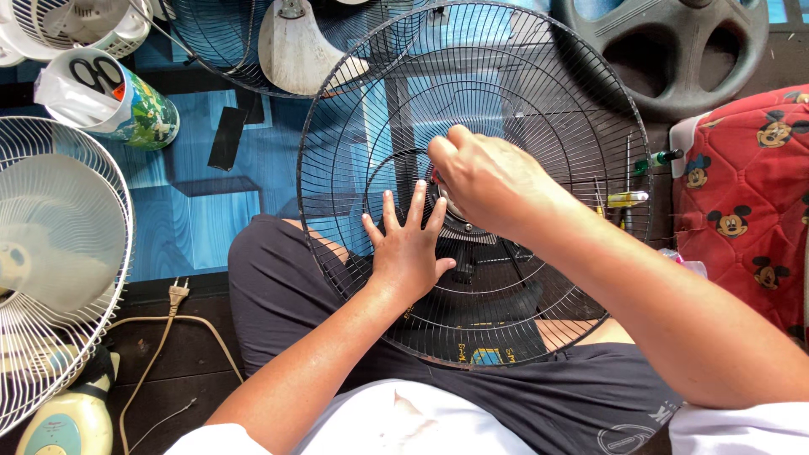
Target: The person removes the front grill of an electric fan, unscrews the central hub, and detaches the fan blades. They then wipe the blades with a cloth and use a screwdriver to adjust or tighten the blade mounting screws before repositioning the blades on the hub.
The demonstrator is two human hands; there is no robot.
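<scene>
A large black wire fan guard (539, 76) rests on my lap, tilted toward me. My left hand (409, 244) lies flat on its wires, fingers spread, just left of the centre hub. My right hand (484, 181) is curled over the hub (472, 229), fingers closed around something small there; what it grips is hidden by the hand.
A white fan (50, 253) stands at the left with a plug and cord (173, 303) on the floor. A cup with scissors (109, 97) sits at upper left. Another black guard with a blade (291, 46) lies behind. Screwdrivers (628, 198) lie beside a red patterned cushion (746, 202).
</scene>
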